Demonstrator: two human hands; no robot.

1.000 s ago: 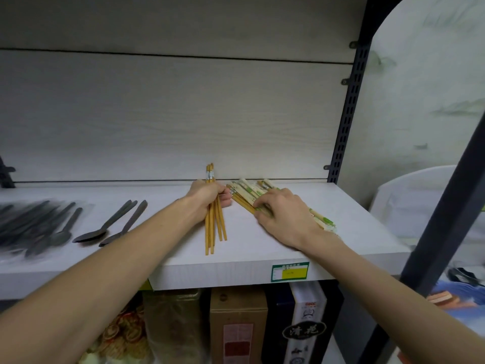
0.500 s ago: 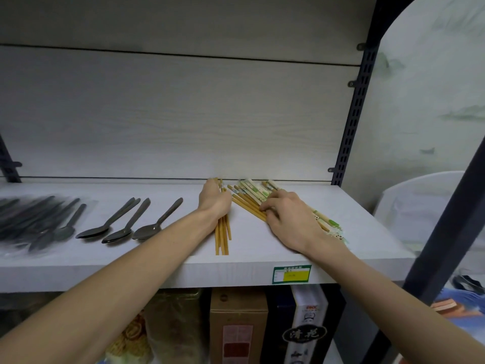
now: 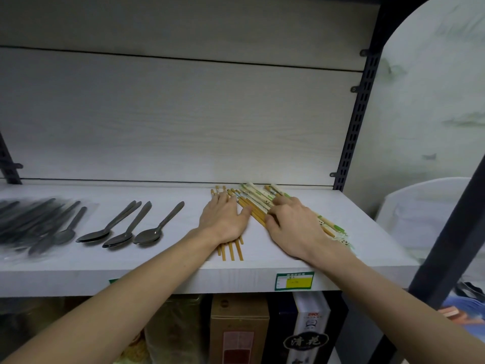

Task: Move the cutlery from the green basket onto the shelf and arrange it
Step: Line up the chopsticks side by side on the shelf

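Head view:

- The left hand [image 3: 222, 221] lies flat, palm down, on a small bundle of plain brown wooden chopsticks [image 3: 231, 250] — fingers straight and slightly spread, pressing rather than curling round them. The sticks' near ends poke out at 6 o'clock from under the wrist; their far tips show at 12 o'clock beyond the fingertips.
- The right hand [image 3: 294, 227] rests at 3 o'clock from the left one, on a fanned pile of pale chopsticks with green-and-white printed sleeves [image 3: 258, 199]. Its fingers are bent at the knuckles with the tips on the sticks; whether they pinch any stick, I cannot tell.
- That pile runs slantwise from about 11 o'clock to 5 o'clock under the right hand, its lower ends showing past the wrist.
- Both bundles lie on the white wood-grain shelf board [image 3: 372, 232], toward its right end.
- At 9 o'clock from the left hand, three grey metal spoons [image 3: 123, 229] lie side by side, bowls toward the shelf's front edge, well apart from the chopsticks.
- Farther along at 9 o'clock — a clear plastic pack of dark cutlery [image 3: 34, 224], blurred.
- A green and yellow price label [image 3: 294, 280] is stuck to the front edge at 6 o'clock from the right hand.
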